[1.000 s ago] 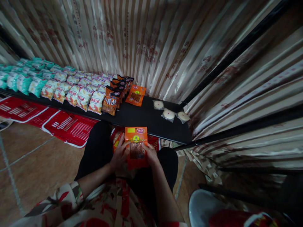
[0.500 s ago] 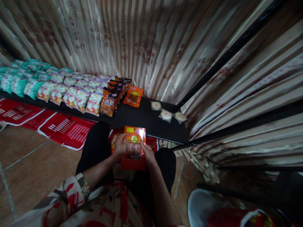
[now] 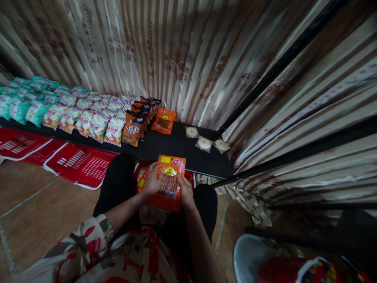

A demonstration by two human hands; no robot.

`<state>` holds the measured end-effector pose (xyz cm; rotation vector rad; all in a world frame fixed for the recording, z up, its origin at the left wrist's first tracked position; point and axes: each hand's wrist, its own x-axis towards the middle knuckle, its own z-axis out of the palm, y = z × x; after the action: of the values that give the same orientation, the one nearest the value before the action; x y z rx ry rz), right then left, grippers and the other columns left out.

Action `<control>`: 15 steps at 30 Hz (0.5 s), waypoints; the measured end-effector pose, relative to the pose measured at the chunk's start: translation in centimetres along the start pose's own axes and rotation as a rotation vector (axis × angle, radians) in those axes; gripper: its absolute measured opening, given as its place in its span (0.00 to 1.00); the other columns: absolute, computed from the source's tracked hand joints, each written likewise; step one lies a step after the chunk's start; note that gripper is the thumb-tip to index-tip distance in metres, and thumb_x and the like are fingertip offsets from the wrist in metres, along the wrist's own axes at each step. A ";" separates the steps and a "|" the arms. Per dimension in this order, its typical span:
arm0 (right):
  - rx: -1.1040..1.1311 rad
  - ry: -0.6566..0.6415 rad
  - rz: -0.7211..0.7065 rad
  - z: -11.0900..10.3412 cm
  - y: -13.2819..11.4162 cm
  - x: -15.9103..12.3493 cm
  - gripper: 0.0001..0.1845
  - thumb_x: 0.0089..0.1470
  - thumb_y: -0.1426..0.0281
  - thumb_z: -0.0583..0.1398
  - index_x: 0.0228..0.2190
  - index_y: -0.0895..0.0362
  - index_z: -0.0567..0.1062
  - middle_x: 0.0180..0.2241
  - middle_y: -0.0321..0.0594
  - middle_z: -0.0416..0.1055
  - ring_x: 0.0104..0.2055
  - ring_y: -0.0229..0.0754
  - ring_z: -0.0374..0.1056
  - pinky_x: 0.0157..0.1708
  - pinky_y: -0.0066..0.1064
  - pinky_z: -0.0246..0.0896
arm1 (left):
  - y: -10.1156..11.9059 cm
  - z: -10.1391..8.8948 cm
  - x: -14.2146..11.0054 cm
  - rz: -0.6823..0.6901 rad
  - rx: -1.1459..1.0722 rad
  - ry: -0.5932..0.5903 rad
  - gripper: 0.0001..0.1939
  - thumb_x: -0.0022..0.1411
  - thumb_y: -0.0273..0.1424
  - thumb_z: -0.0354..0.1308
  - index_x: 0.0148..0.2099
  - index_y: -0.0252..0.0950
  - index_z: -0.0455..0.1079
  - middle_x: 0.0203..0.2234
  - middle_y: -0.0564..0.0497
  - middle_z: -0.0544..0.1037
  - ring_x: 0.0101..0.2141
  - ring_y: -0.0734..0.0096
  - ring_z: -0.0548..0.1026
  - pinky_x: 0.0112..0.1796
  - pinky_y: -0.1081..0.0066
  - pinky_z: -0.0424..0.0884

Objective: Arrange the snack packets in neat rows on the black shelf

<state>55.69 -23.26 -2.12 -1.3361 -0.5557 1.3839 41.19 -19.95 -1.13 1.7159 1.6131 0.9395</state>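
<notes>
Over my lap I hold an orange snack packet [image 3: 170, 184] with a clear window showing brown strips. My left hand [image 3: 153, 180] grips its left side, fingers lying across the front. On the right edge, my right hand [image 3: 186, 192] is closed with the thumb on the front. Just past the hands is the black shelf board [image 3: 176, 151]. A similar orange packet [image 3: 164, 121] lies there, beside a row of brown-orange snack bags [image 3: 132, 129]. Behind my left hand, part of another orange packet [image 3: 141, 184] shows, mostly hidden.
White-and-orange bags [image 3: 97, 125] and teal bags [image 3: 37, 112] fill the board's left. Round white wrapped items [image 3: 204, 143] lie at its right end. Red baskets [image 3: 79, 165] stand below. A striped curtain [image 3: 176, 59] and black poles [image 3: 282, 67] close off the back and right. A white stool [image 3: 250, 255] is lower right.
The held packet has tilted and shifted slightly to the right, uncovering more of the orange packet behind my left hand. Both hands keep their grip. The view has moved a little.
</notes>
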 end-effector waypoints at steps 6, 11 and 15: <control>0.108 0.017 0.018 0.9 -2.0 -0.9 0.22 0.35 0.55 0.67 0.30 0.57 0.74 0.26 0.37 0.76 0.30 0.45 0.72 0.27 0.31 0.65 | 0.9 0.8 -1.2 0.124 0.051 0.053 0.15 0.58 0.25 0.48 0.46 0.37 0.69 0.55 0.46 0.63 0.56 0.59 0.61 0.56 0.56 0.59; 0.103 0.017 0.001 1.3 -2.7 -1.3 0.22 0.36 0.54 0.66 0.30 0.57 0.75 0.27 0.38 0.76 0.33 0.46 0.72 0.30 0.33 0.66 | 1.2 1.3 -1.7 0.192 0.043 0.021 0.15 0.61 0.28 0.46 0.48 0.35 0.68 0.55 0.43 0.65 0.58 0.59 0.57 0.58 0.54 0.55; 0.016 -0.032 -0.032 1.5 -2.8 -1.8 0.24 0.41 0.51 0.63 0.33 0.57 0.77 0.29 0.40 0.77 0.35 0.46 0.72 0.33 0.34 0.66 | 1.5 1.4 -2.1 0.164 -0.040 -0.041 0.18 0.62 0.33 0.46 0.53 0.35 0.66 0.57 0.43 0.64 0.59 0.59 0.56 0.58 0.53 0.54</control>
<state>54.98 -23.50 1.47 -1.2887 -0.5835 1.3831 43.11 -22.14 -0.92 1.8495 1.4354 1.0005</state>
